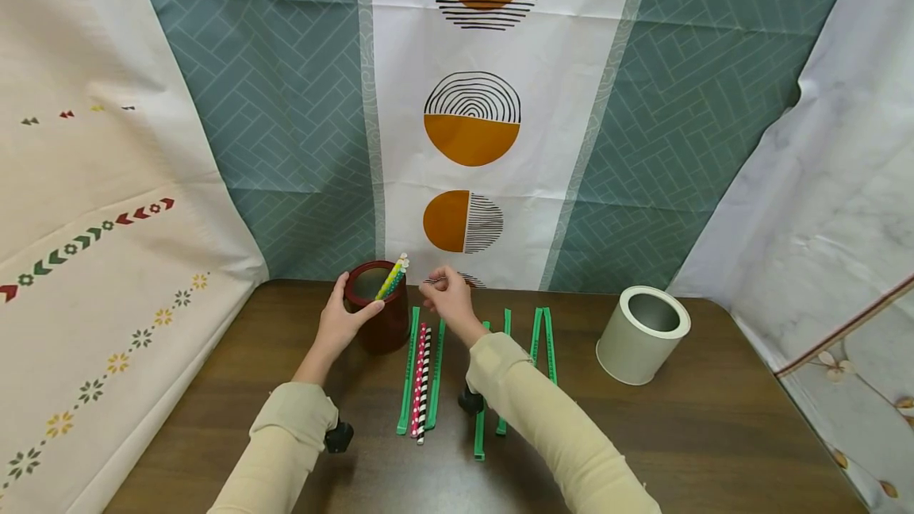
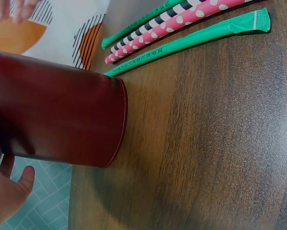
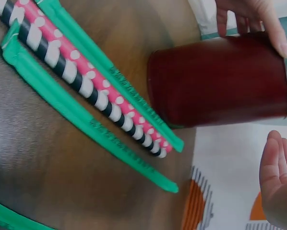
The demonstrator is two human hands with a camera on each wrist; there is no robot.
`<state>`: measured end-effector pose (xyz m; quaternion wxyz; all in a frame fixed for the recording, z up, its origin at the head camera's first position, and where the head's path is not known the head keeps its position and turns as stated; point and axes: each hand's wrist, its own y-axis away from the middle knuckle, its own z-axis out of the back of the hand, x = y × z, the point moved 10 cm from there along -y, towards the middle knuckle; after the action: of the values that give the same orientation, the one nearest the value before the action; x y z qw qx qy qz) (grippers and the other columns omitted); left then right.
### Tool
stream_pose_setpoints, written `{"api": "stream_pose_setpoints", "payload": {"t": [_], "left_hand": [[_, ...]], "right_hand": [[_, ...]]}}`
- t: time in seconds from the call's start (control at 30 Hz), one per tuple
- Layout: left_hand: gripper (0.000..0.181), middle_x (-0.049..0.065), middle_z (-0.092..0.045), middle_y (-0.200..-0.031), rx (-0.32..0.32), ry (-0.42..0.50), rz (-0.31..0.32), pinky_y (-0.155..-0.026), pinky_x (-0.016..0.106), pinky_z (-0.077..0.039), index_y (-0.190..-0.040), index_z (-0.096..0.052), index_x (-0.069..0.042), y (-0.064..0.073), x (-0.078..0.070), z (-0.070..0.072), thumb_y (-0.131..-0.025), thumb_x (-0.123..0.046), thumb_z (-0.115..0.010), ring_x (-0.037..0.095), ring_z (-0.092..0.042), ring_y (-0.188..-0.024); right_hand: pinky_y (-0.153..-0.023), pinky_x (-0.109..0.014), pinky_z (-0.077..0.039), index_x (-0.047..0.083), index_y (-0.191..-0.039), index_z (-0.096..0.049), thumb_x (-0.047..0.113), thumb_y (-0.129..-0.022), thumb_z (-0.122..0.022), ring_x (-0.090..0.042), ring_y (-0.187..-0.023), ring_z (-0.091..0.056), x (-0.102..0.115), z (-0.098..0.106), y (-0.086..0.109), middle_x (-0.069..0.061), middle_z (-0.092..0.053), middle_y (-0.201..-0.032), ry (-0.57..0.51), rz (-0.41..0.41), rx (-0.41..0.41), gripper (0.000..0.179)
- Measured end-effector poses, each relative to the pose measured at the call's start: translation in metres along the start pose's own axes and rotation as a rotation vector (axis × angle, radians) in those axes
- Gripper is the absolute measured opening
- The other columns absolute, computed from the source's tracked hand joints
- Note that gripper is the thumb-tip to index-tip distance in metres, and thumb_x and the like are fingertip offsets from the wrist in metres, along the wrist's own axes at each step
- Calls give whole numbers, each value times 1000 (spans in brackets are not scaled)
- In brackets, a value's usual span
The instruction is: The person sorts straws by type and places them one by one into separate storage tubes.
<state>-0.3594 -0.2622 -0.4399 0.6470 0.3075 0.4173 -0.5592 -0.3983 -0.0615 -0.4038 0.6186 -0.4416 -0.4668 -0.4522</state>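
My left hand (image 1: 334, 330) holds a dark red canister (image 1: 384, 331) by its rim, thumb on the near side and fingers round the far left. The canister stands tilted little, at the back of the table. Yellow and green patterned straws (image 1: 392, 279) poke out of its mouth. To its right hovers my right hand (image 1: 451, 300), fingers loosely bent and holding nothing; in the right wrist view that hand (image 3: 279, 184) is beside the canister's mouth. A pink dotted straw (image 3: 98, 81) and a black-and-white striped straw (image 3: 69, 72) lie between two green-wrapped straws (image 3: 86, 122).
More green-wrapped straws (image 1: 548, 339) lie to the right, partly hidden by my right sleeve. A cream canister (image 1: 631, 347) stands at the table's right. Patterned cloth (image 1: 307, 117) hangs behind the wooden table (image 1: 685, 443) and along both sides.
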Motion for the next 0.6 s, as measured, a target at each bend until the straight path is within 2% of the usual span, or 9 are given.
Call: {"api": "stream_pose_setpoints", "payload": {"t": [0.1,0.23,0.33,0.5,0.6], "left_hand": [[96,10,-17,-147,0,3,-5,-103,53,-25,-143,-7,-15,0,0,0,-74,-49,-64,29,-18,-135],[96,10,-17,-147,-1,3,-9,-103,53,-25,-143,-7,-14,0,-1,1,-74,-49,-64,30,-18,-135],[95,10,-18,-147,-2,6,-10,-102,53,-25,-143,-7,-16,0,-2,1,-75,-48,-64,29,-18,-134],[95,10,-17,-147,0,9,-9,-103,53,-25,-143,-5,-17,1,-3,1,-74,-49,-64,29,-18,-134],[96,10,-16,-147,1,13,-9,-103,53,-24,-143,-5,-17,1,-3,1,-75,-49,-63,29,-17,-135]], "right_hand": [[-59,-35,-53,-1,-102,-51,13,-82,-61,-14,-55,-57,-12,0,1,-11,-61,-78,-4,-30,12,26],[-61,-35,-53,1,-106,-50,13,-83,-61,-31,-70,-60,-29,-3,5,-8,-58,-80,1,-84,38,28],[-64,-39,-53,3,-105,-49,12,-83,-60,-38,-79,-58,-41,-5,8,-8,-57,-81,10,-118,52,26],[-66,-46,-52,2,-105,-48,12,-83,-61,-40,-82,-58,-59,-8,14,-12,-60,-83,12,-162,72,27],[-63,-45,-52,0,-107,-47,10,-83,-60,-37,-74,-58,-69,-10,17,-13,-60,-83,10,-182,86,29]]}}
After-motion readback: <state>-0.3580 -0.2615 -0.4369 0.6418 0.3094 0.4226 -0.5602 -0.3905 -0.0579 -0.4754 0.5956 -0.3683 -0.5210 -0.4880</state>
